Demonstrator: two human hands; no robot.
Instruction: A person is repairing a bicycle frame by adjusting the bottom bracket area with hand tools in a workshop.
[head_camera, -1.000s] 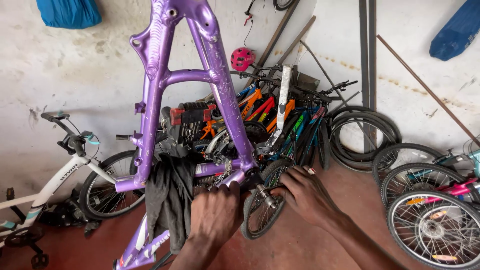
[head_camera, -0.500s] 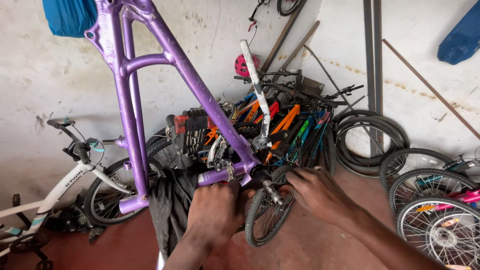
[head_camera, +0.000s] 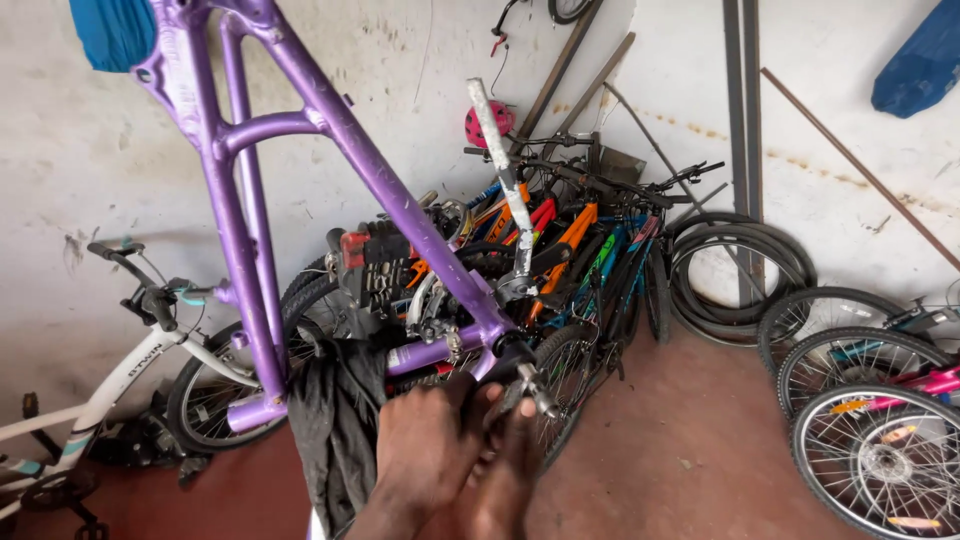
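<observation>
Purple frame (head_camera: 330, 130) upside down, filling the left and centre of the view, tubes running from top left down to the bottom bracket (head_camera: 497, 345) at centre; paint scuffed along the long tube.

Left hand (head_camera: 430, 450) and right hand (head_camera: 505, 470) low at centre, pressed close together just under the bottom bracket; left fingers curled round something at the shell, right fingers bunched beside a small metal part (head_camera: 535, 388) sticking out below it; what each is clamped on is hidden by the knuckles, so the grip cannot be told for sure.

Dark rag (head_camera: 335, 430) hanging off the frame's lower tube, just left of the left hand.

Behind: stack of bikes (head_camera: 570, 250) in orange, blue and black leaning at the wall; white tube (head_camera: 500, 170) standing up out of the stack; pink helmet (head_camera: 485, 122) above it.

Left edge: white bike (head_camera: 130, 370) with black handlebar.

Right: loose tyres (head_camera: 740, 270) against the wall; spoked wheels (head_camera: 880, 440) at the lower right.

Floor (head_camera: 680, 470) red-brown; wall (head_camera: 400, 60) whitewashed, stained; blue cloths hung at both top corners.
</observation>
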